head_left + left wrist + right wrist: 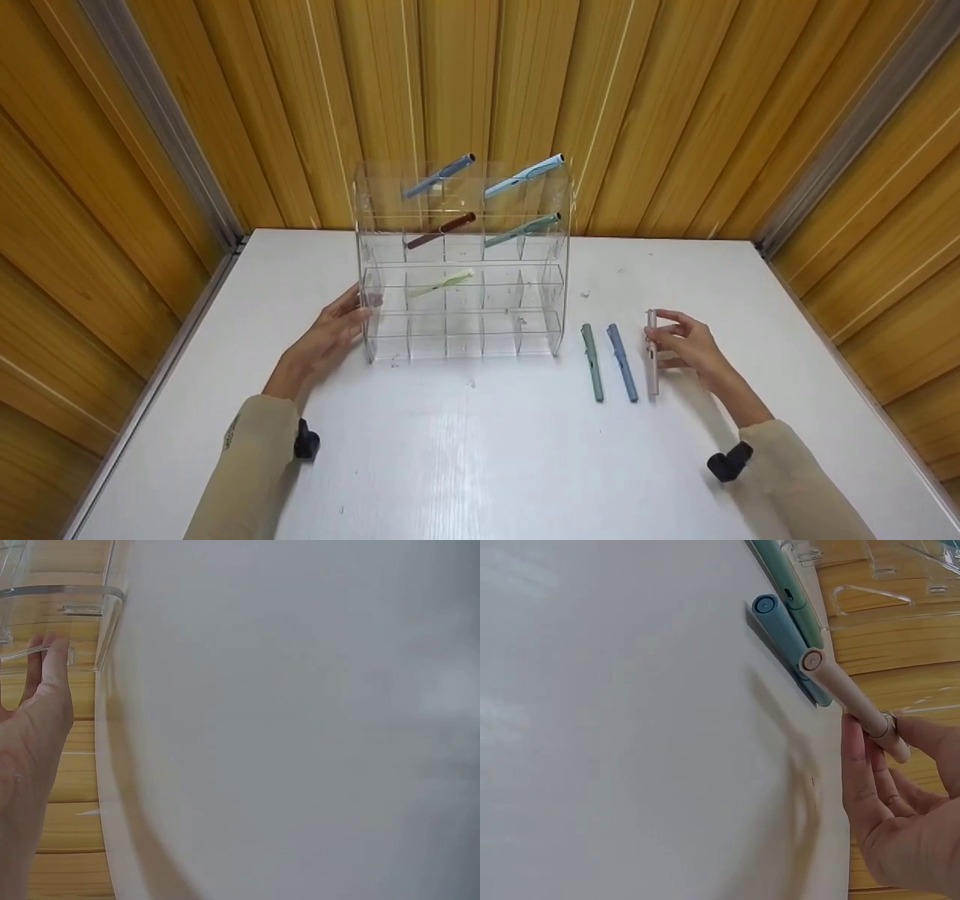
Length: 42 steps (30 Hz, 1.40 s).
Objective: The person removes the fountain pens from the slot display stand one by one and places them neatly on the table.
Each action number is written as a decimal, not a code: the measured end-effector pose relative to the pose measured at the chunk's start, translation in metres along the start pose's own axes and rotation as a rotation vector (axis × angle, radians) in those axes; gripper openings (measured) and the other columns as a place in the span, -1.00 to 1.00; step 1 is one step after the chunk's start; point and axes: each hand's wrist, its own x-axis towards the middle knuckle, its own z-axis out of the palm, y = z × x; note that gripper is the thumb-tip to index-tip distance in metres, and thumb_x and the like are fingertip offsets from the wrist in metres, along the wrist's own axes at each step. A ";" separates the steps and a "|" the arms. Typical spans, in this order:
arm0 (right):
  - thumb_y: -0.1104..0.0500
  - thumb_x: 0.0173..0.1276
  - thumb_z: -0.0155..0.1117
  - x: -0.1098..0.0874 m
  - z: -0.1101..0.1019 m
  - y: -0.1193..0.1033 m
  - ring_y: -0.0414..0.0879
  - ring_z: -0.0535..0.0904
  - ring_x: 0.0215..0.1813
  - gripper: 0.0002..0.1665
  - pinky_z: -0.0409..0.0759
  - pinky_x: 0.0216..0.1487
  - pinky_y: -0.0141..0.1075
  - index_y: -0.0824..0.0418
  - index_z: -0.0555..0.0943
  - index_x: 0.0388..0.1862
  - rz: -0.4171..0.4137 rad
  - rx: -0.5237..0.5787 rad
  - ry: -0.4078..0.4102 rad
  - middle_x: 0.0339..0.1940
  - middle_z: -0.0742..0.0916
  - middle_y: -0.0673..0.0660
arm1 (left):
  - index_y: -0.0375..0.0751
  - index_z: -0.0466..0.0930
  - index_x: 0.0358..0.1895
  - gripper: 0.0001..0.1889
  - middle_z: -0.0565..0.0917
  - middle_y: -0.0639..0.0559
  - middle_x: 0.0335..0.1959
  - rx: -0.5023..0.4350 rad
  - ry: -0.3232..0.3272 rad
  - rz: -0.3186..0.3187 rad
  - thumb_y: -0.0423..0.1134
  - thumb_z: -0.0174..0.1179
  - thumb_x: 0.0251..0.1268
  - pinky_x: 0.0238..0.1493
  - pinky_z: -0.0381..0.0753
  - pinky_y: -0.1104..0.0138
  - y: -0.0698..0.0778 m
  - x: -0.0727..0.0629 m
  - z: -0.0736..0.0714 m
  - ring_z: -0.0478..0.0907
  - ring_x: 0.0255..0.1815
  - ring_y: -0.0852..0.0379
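Note:
A pale pink pen (pixel 652 367) is pinched between the thumb and fingers of my right hand (pixel 686 345). The right wrist view shows its round end (pixel 813 660) tilted toward the camera, the fingertips around its other part. Beside it, a blue pen (pixel 623 364) and a green pen (pixel 592 364) lie on the table. My left hand (pixel 330 330) touches the left side of a clear tiered pen rack (pixel 463 345), its fingers fairly straight in the left wrist view (pixel 52 664). The thumb's contact is partly hidden there.
The rack holds a dark blue pen (pixel 440 176), a light blue pen (pixel 525 176), a dark red pen (pixel 441 231), a green pen (pixel 523 229) and a pale yellow-green pen (pixel 441 283). Yellow wood-look panels (pixel 645 112) border the white table (pixel 450 465).

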 end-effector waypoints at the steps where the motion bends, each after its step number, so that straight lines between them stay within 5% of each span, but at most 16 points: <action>1: -0.01 0.49 0.30 0.000 0.000 0.001 -0.32 0.72 -0.23 -0.14 0.79 -0.18 -0.30 0.34 0.22 0.57 -0.008 -0.012 -0.002 -0.17 0.67 -0.17 | -0.01 -0.15 0.69 -0.20 0.02 -0.07 0.70 0.006 -0.002 0.004 -0.27 0.09 0.56 0.70 -0.09 -0.06 0.000 0.000 0.000 -0.05 0.71 -0.11; 19: 0.13 0.49 0.28 0.012 0.015 0.010 -0.25 0.68 -0.25 -0.26 0.80 -0.28 -0.27 0.46 0.31 0.51 -0.037 -0.172 0.020 0.05 0.62 0.37 | -0.01 -0.18 0.69 -0.20 -0.06 -0.09 0.71 0.045 -0.007 -0.006 -0.24 0.08 0.57 0.70 -0.10 -0.07 0.000 0.000 -0.002 -0.09 0.71 -0.13; 32: 0.19 0.44 0.32 0.017 0.021 0.011 -0.20 0.62 -0.34 -0.35 0.70 -0.50 -0.39 0.52 0.44 0.38 -0.177 -0.399 0.085 -0.07 0.69 0.43 | -0.03 -0.18 0.69 -0.19 -0.05 -0.14 0.69 0.042 0.002 -0.006 -0.24 0.10 0.56 0.69 -0.05 -0.05 -0.001 0.000 -0.004 -0.09 0.71 -0.17; 42: 0.17 0.48 0.28 0.017 0.019 0.011 -0.10 0.65 -0.30 -0.37 0.70 -0.47 -0.40 0.53 0.43 0.38 -0.158 -0.407 0.073 -0.03 0.68 0.47 | -0.02 -0.14 0.69 -0.18 -0.01 -0.12 0.68 0.001 0.014 -0.001 -0.25 0.13 0.54 0.69 -0.03 -0.04 0.000 0.000 -0.003 -0.04 0.70 -0.14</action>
